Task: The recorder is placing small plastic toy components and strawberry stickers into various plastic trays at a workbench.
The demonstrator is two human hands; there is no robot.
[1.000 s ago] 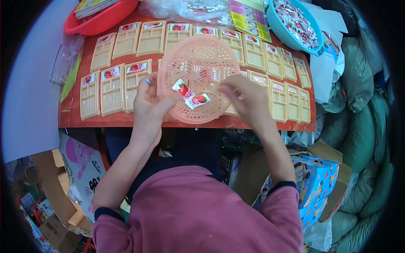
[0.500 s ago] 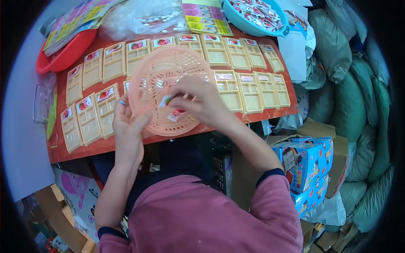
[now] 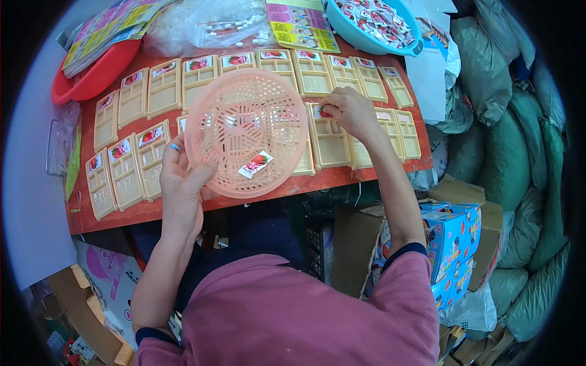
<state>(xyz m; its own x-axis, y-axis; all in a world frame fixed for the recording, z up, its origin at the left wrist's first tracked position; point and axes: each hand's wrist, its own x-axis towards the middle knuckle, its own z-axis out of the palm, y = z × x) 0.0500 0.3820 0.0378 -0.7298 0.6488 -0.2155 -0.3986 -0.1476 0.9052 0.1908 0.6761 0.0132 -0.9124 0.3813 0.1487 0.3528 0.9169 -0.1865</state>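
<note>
My left hand (image 3: 183, 183) grips the near left rim of a round pink plastic basket (image 3: 201, 140), tilted over the table. One small white-and-red sachet with a strawberry picture (image 3: 255, 165) lies inside it. My right hand (image 3: 351, 113) is closed, its fingertips on another strawberry sachet (image 3: 321, 112) at the top compartment of a cream plastic tray (image 3: 331, 146). Similar divided trays stand in two rows, many with a sachet in the top compartment, like the left tray (image 3: 127, 174). The basket hides part of the nearer row.
A blue basin (image 3: 418, 46) full of sachets sits at the back right. At the back left, printed cards (image 3: 113, 30) lie on a red basin (image 3: 91, 88). Blue printed boxes (image 3: 455, 244) in a carton and green sacks (image 3: 516, 158) are to the right.
My right hand has moved from inside the basket rightward to a tray, carrying one sachet. One sachet stays in the basket, which my left hand still holds in about the same place.
</note>
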